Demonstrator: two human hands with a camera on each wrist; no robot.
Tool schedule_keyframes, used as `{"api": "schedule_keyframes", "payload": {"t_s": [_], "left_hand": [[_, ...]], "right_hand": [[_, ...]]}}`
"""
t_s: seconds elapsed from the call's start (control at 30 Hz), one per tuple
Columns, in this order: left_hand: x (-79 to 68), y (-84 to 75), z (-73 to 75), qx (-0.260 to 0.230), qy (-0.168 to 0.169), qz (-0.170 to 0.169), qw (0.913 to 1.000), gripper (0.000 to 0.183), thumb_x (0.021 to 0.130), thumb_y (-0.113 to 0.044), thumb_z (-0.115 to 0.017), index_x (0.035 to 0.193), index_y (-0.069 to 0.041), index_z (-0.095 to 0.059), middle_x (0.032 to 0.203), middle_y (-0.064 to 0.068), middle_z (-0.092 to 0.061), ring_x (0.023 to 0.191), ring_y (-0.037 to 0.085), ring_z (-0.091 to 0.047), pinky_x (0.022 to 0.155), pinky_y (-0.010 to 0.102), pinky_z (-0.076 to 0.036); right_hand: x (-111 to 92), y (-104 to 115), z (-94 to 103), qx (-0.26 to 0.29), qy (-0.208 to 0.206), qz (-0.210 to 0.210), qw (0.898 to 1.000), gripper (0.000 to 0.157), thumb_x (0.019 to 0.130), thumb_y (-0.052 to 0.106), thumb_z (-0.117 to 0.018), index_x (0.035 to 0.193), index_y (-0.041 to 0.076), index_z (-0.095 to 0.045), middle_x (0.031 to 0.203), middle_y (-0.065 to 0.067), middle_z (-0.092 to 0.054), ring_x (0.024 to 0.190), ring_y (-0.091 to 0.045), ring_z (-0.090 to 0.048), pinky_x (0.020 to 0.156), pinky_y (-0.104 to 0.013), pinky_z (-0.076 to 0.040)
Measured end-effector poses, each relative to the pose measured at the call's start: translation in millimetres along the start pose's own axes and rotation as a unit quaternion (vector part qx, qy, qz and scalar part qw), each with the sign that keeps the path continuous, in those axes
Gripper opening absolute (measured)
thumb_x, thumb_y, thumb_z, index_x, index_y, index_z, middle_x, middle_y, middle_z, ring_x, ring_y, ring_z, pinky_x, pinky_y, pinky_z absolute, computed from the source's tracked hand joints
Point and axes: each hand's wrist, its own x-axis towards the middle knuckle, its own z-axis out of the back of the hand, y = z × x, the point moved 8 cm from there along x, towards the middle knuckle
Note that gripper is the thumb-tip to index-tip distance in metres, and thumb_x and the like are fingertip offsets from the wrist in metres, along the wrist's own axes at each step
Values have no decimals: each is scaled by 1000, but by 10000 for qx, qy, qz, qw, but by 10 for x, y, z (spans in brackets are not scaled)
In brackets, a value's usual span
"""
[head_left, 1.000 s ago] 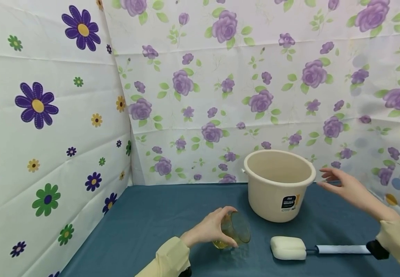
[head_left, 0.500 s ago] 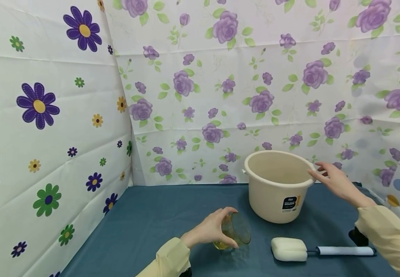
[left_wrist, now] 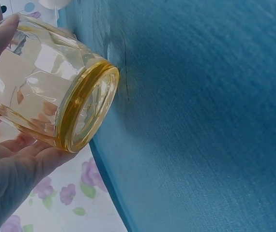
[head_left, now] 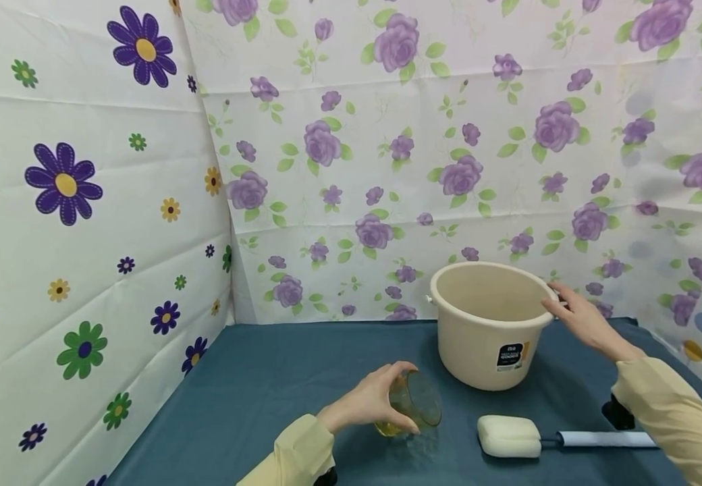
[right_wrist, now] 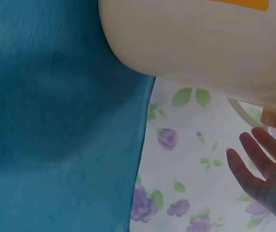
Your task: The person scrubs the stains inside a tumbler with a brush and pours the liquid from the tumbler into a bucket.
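Observation:
In the head view, my left hand grips a clear amber glass cup, thumb and fingers around its sides. The cup is tilted, its mouth toward the right. Its thick amber base faces the left wrist camera, close over the blue cloth. My right hand is at the right rim of a cream plastic bucket, the thumb overlapping the rim. The right wrist view shows its fingers spread and loosely bent beside the bucket's handle.
A sponge brush with a cream head and a pale handle lies in front of the bucket, partly under the right forearm. Dark blue cloth covers the table. Flowered curtains close off the back and sides.
My right hand has moved left from beside the bucket to its right rim. The left hand holds the glass cup in the same place; the bucket and brush stay where they were.

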Motion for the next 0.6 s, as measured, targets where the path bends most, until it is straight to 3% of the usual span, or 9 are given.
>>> {"api": "schedule_keyframes", "payload": {"t_s": [0.27,0.43,0.6], "left_hand": [[-2,25,13,-119,-91,-41,9999,75,67,-39,-79,130,-32,-38,112,-3,-48,95,9,-46,74,33,-42],[-2,29,48,-88,-283,-95,9995,75,66,-42,-79,128,-29,-39,107,-8,-48,93,9,-47,73,32,-42],[26,-42,126,-61,-562,-99,9984,77,66,-43,-79,130,-27,-39,106,-5,-50,92,10,-48,74,33,-42]], "right_hand": [[-24,-34,-67,345,197,-250,9989,73,97,46,-29,142,-2,-1,133,-41,-15,115,-56,-21,82,-66,-25],[-22,-57,-87,358,263,-323,9985,73,96,48,-28,143,0,1,133,-41,-14,115,-57,-21,82,-66,-25],[-31,-36,-89,376,292,-314,9984,73,97,48,-27,143,-1,3,135,-40,-9,117,-57,-18,84,-66,-22]]}}
